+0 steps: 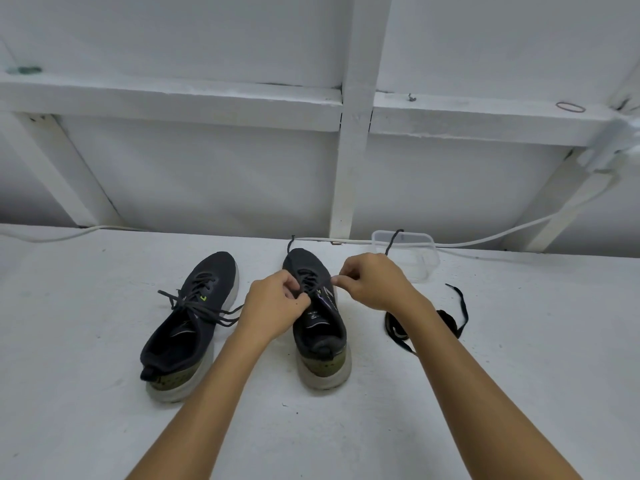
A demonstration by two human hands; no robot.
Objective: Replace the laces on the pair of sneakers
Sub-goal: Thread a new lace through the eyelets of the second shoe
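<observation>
Landmark: right sneaker (317, 323), standing on the white surface (519, 375), toe pointing away from the person.
Left sneaker (188, 327): well left of the right sneaker, laced, its lace (201, 308) untied with ends splayed over the tongue.
Left hand (273, 306): on the right sneaker's left side by the eyelets, grip clenched on the lace there; exactly which strand it pinches is hidden by the fingers.
Right sneaker lace (313, 285): threaded through the upper eyelets, one end trailing past the toe.
Right hand (370, 284): just right of the right sneaker, grip pinching the other strand, whose end rises beyond the knuckles.
Spare lace (450, 322): a loose black heap right of the right sneaker, partly hidden behind the right forearm.
Container (426, 258): clear, beyond the right hand, near the wall.
Risk, uneven pull: tugging one strand harder would likely leave the ends unequal.
Risk, skipped eyelet: with the left fingers covering the holes, a crossing could be missed.
Risk, drag: a sharp pull may slide the right sneaker, since nothing pins it.
Risk, snag: the right forearm could sweep the spare lace off its spot.
</observation>
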